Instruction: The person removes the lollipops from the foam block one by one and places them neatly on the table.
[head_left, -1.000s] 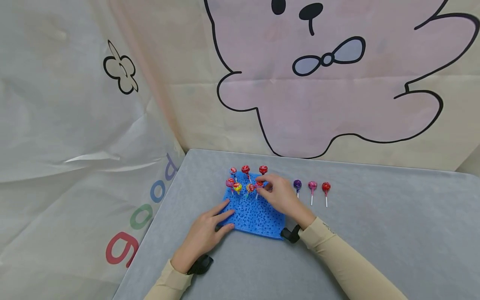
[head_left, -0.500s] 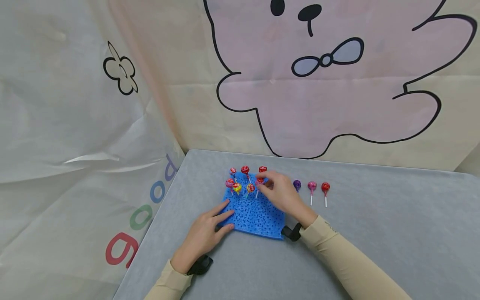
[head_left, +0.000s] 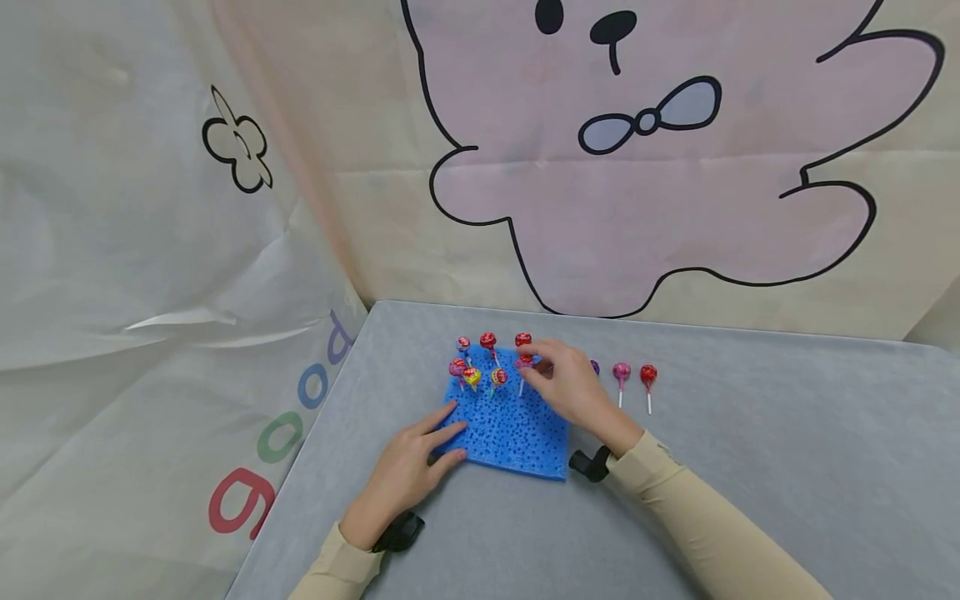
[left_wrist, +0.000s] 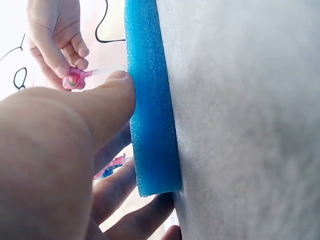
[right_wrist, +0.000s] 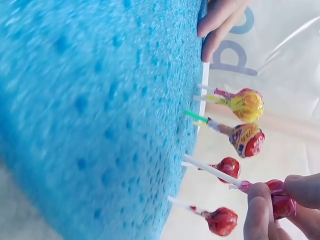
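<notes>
A blue foam block (head_left: 513,437) lies on the table with several lollipops standing in its far part. My right hand (head_left: 573,385) pinches a pink-and-red lollipop (right_wrist: 284,206) by its wrapped head, over the block's far right part. Its white stick points down at the foam, the tip right at the surface in the right wrist view. My left hand (head_left: 408,462) rests with spread fingers against the block's left edge. Yellow lollipop (right_wrist: 247,105) and red lollipop (right_wrist: 222,221) stand on their sticks in the foam, beside others.
To the right of the block, a pink lollipop (head_left: 622,372) and a red lollipop (head_left: 648,375) lie on the grey table (head_left: 750,467). A purple lollipop (head_left: 596,367) is mostly hidden behind my right hand. A printed cloth backdrop (head_left: 375,225) hangs behind the table.
My right hand has shifted slightly to the right with the pink-and-red lollipop, now partly covering the purple one. The left hand stays at the block's edge. The head view has turned slightly.
</notes>
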